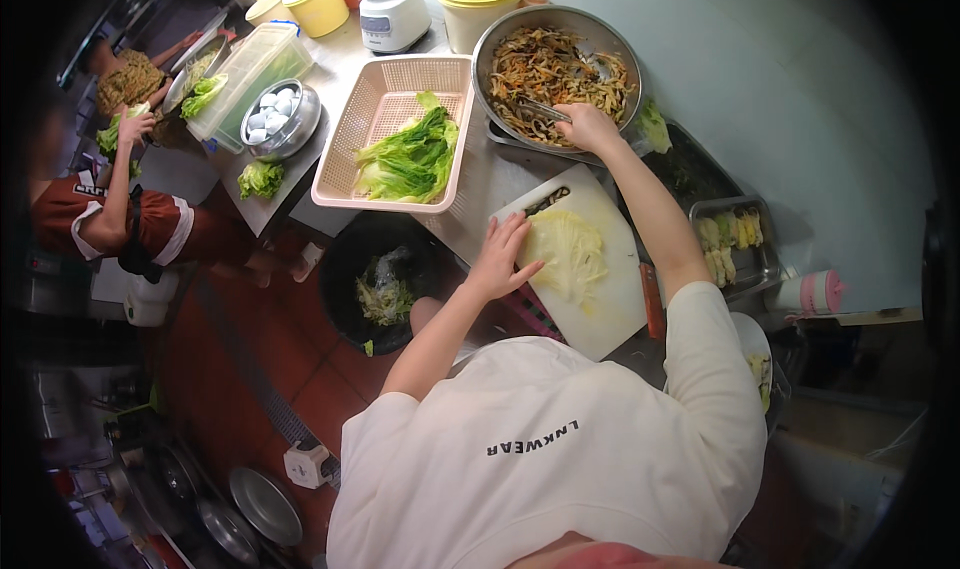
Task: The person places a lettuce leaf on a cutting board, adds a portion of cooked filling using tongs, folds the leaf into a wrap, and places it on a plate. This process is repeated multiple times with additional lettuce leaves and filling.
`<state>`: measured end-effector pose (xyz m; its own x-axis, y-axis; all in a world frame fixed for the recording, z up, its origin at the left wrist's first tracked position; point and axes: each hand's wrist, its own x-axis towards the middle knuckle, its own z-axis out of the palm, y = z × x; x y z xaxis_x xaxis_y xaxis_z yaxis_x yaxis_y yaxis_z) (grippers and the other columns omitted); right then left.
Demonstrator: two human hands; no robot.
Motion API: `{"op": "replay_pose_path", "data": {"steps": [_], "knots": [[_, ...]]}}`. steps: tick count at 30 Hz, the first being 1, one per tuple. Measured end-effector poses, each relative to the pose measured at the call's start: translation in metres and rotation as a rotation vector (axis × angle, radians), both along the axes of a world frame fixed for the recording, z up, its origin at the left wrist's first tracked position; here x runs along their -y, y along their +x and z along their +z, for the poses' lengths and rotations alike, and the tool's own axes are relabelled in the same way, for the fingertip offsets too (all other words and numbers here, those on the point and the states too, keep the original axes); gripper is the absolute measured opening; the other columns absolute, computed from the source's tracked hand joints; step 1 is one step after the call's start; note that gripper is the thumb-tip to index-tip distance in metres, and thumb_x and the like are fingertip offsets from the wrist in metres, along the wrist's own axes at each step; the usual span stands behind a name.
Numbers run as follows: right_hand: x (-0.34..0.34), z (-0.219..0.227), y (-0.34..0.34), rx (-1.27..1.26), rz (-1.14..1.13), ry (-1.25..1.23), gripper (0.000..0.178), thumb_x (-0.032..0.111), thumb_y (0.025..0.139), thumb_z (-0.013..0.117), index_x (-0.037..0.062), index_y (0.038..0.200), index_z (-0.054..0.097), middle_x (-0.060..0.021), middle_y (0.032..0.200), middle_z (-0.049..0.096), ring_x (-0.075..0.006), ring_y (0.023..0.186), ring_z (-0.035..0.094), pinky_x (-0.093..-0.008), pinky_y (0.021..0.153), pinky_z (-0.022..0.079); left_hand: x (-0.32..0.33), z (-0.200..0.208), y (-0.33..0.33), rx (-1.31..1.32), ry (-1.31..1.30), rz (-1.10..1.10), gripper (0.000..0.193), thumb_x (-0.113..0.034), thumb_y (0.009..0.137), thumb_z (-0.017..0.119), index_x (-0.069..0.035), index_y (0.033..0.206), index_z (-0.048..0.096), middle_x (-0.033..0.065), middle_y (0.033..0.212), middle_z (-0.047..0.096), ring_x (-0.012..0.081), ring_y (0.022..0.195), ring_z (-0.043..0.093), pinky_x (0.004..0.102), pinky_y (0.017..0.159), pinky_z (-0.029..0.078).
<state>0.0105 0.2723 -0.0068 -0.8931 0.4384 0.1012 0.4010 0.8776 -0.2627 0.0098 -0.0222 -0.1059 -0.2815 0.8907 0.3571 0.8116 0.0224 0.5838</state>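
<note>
A flattened pale cabbage leaf (pixel 568 254) lies on the white cutting board (pixel 610 314), with a small dark strip of filling near the board's far left edge. My left hand (pixel 500 257) rests at the leaf's left edge with its fingers spread. Over a large steel bowl (pixel 628 44) of shredded brown and orange filling (pixel 545 57), my right hand (pixel 590 129) grips metal tongs (pixel 545 110), whose tips reach into the filling. A knife with a reddish-brown handle (pixel 653 301) lies along the board's right side.
Left of the bowl stands a pink basket (pixel 325 174) of green leaves (pixel 410 159). A steel tray (pixel 770 269) of rolled pieces is at right. Below the table's edge sits a black bin (pixel 335 289) with scraps. Two people (pixel 140 214) work at far left.
</note>
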Motion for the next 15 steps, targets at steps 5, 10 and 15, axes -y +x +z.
{"op": "replay_pose_path", "data": {"steps": [5, 10, 15], "knots": [[-0.006, 0.03, 0.021, -0.057, -0.084, -0.171, 0.036, 0.031, 0.083, 0.061, 0.0221, 0.118, 0.064, -0.0123, 0.103, 0.067, -0.0278, 0.096, 0.064, -0.0403, 0.084, 0.05, 0.002, -0.003, 0.0, 0.03, -0.019, -0.004, 0.068, -0.041, 0.085, 0.061, -0.001, 0.135, 0.038, 0.0202, 0.143, 0.035, 0.0345, 0.137, 0.028, 0.0516, 0.114, 0.012], [-0.009, 0.045, 0.044, -0.026, -0.145, -0.208, 0.038, 0.034, 0.081, 0.063, 0.0203, 0.117, 0.066, -0.0111, 0.108, 0.067, -0.0271, 0.098, 0.064, -0.0377, 0.086, 0.05, 0.002, -0.003, 0.0, 0.039, -0.017, 0.001, 0.068, -0.04, 0.085, 0.062, -0.001, 0.135, 0.038, 0.0203, 0.143, 0.035, 0.0353, 0.137, 0.028, 0.052, 0.114, 0.012], [-0.013, 0.035, 0.068, -0.134, -0.104, -0.215, 0.038, 0.035, 0.082, 0.063, 0.0225, 0.118, 0.065, -0.0079, 0.113, 0.066, -0.0262, 0.101, 0.063, -0.037, 0.086, 0.05, 0.005, -0.002, -0.002, 0.009, -0.016, 0.009, 0.068, -0.039, 0.084, 0.063, 0.0, 0.134, 0.039, 0.0223, 0.141, 0.037, 0.0369, 0.135, 0.03, 0.0528, 0.114, 0.014]]}}
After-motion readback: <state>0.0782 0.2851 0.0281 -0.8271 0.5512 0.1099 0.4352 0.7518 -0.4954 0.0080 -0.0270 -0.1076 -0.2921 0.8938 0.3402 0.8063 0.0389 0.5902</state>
